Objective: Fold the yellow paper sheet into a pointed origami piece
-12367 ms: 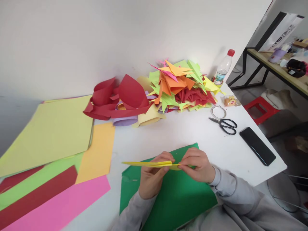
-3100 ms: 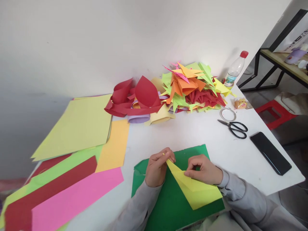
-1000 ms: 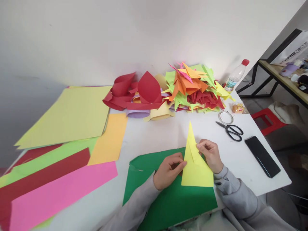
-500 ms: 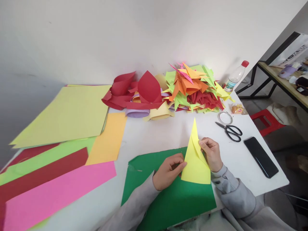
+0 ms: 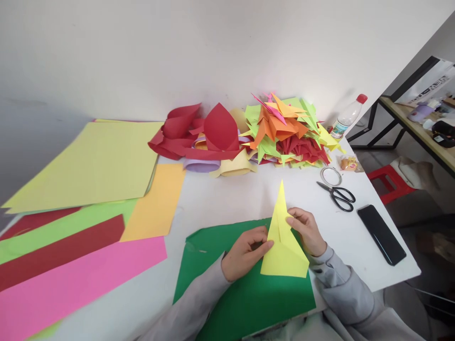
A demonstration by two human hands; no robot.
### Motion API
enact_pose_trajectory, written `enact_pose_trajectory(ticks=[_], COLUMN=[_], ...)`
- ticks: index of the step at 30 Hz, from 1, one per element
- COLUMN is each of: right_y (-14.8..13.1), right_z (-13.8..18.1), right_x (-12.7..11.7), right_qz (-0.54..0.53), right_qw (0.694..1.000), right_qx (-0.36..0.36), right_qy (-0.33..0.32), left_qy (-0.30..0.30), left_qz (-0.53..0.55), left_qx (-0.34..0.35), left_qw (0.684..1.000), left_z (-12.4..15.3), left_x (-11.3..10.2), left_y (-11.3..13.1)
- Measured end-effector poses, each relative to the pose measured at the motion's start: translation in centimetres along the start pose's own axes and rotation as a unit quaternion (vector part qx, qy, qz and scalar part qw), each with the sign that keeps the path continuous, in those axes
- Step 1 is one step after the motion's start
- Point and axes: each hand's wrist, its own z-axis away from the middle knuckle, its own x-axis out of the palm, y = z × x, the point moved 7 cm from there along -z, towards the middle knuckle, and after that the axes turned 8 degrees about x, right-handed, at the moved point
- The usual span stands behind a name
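Between my hands a folded yellow paper (image 5: 284, 251) is held up, narrow and pointed at the top, wider at the bottom, with overlapping flaps creased down its front. My left hand (image 5: 247, 251) pinches its left edge between thumb and fingers. On the other side, my right hand (image 5: 308, 229) grips the upper right edge, thumb in front. Beneath them a green sheet (image 5: 227, 298) lies on the white table (image 5: 209, 199), partly covered by my sleeves.
Folded paper shapes (image 5: 284, 128) and red paper pieces (image 5: 220, 128) are heaped against the wall. Large yellow sheets (image 5: 95, 166) and coloured strips (image 5: 88, 270) lie at left. Scissors (image 5: 337, 195), a tape roll (image 5: 331, 176), a black phone (image 5: 381, 234) and a bottle (image 5: 348, 116) are at right.
The yellow paper has turned a little and shifted slightly left and down, with its tip lower. Both hands still hold it. The whole view has shifted slightly.
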Motion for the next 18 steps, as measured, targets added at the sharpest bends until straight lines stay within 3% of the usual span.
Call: enact_pose_trajectory(ticks=[4, 9, 12, 18], right_y=[0.0, -0.1, 0.4, 0.7], right_z=[0.1, 0.3, 0.4, 0.3], right_x=[0.3, 1.6, 2.4, 2.2], right_qz=[0.005, 0.031, 0.042, 0.049], right_qw=[1.000, 0.998, 0.996, 0.996], right_qx=[0.020, 0.020, 0.035, 0.045], right_qy=[-0.014, -0.052, -0.074, -0.052], left_qy=[-0.002, 0.055, 0.042, 0.042], left_qz=[-0.016, -0.004, -0.008, -0.017], left_qx=[0.021, 0.023, 0.031, 0.032], left_qw=[1.000, 0.998, 0.999, 0.998], left_z=[-0.1, -0.3, -0.4, -0.3], left_x=[0.0, -0.6, -0.2, 0.2], left_y=[0.5, 0.9, 1.0, 1.0])
